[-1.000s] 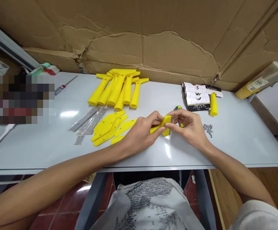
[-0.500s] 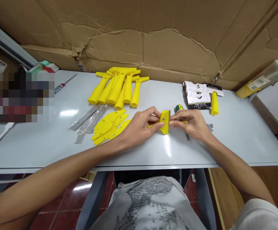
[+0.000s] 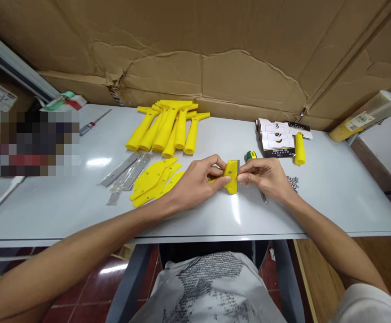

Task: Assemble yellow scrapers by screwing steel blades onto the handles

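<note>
My left hand (image 3: 204, 181) holds a yellow scraper head (image 3: 231, 178) between thumb and fingers, above the table's front half. A thin metal blade (image 3: 238, 171) lies along the right edge of that head. The thumb and fingers of my right hand (image 3: 265, 177) pinch the blade's edge. Behind and under my right hand lies a screwdriver with a green and yellow handle (image 3: 251, 155); its middle is hidden. Flat yellow plates (image 3: 151, 177) and grey metal blades (image 3: 124, 170), some in clear plastic, lie to the left of my left hand.
Yellow handles (image 3: 166, 125) are piled at the back. Printed boxes (image 3: 278, 141) and a yellow piece (image 3: 300, 150) stand at back right, with small screws (image 3: 293, 182) nearer. Another screwdriver (image 3: 87, 128) lies at back left. Cardboard (image 3: 198, 76) lines the table's rear.
The view has tilted slightly, so the scene sits a little lower. Both hands keep their hold, with my right fingers shifted slightly at the blade's edge.
</note>
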`<control>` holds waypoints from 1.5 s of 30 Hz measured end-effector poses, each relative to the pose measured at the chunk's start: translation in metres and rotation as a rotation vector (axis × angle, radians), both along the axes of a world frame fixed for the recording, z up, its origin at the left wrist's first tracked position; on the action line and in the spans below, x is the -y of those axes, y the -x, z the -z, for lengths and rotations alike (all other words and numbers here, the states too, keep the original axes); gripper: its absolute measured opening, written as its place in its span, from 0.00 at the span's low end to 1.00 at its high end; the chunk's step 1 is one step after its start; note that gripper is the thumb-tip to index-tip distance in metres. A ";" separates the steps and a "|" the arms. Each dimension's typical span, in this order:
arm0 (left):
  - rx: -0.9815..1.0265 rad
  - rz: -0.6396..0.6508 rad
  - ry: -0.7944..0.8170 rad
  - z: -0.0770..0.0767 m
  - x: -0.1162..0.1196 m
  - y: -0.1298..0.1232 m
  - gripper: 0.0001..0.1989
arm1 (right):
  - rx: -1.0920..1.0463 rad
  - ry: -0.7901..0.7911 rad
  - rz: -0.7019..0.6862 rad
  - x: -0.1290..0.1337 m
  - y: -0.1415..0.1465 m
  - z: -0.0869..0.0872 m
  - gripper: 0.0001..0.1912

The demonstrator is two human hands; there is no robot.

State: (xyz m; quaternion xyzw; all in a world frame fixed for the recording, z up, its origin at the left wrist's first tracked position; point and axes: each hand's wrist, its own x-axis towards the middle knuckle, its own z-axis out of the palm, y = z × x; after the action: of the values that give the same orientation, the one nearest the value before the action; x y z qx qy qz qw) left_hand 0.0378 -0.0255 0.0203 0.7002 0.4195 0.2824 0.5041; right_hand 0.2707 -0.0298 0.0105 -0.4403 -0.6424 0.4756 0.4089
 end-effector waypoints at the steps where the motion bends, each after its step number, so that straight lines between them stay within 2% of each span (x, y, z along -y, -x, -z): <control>1: -0.003 -0.003 -0.004 0.000 0.000 0.000 0.14 | 0.001 -0.008 0.006 0.000 0.001 0.000 0.13; 6: -0.027 -0.025 -0.039 0.001 -0.001 -0.001 0.12 | 0.087 -0.106 0.007 0.002 0.001 -0.002 0.10; 10: -0.038 -0.030 -0.047 0.000 0.000 0.000 0.12 | 0.124 -0.126 0.001 0.003 0.001 -0.005 0.10; 20: 0.012 -0.067 -0.071 -0.001 0.002 -0.002 0.19 | 0.132 -0.162 -0.037 0.003 0.001 -0.005 0.09; 26: -0.013 -0.049 -0.188 -0.003 0.008 -0.001 0.14 | 0.149 -0.276 -0.059 0.007 0.001 -0.009 0.08; 33: 0.022 -0.092 -0.367 -0.005 0.013 0.000 0.13 | 0.099 -0.401 -0.042 0.011 0.003 -0.012 0.04; 40: 0.059 -0.096 -0.358 -0.003 0.013 -0.001 0.14 | 0.071 -0.499 0.021 0.011 0.004 -0.007 0.03; 45: 0.053 -0.080 -0.265 -0.004 0.008 0.001 0.16 | 0.091 -0.454 0.014 0.012 0.008 -0.007 0.03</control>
State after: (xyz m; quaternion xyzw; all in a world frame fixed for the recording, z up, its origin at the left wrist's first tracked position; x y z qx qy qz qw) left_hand 0.0365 -0.0336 0.0246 0.7356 0.3925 0.3737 0.4064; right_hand 0.2627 -0.0416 0.0177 -0.3626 -0.7475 0.2958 0.4715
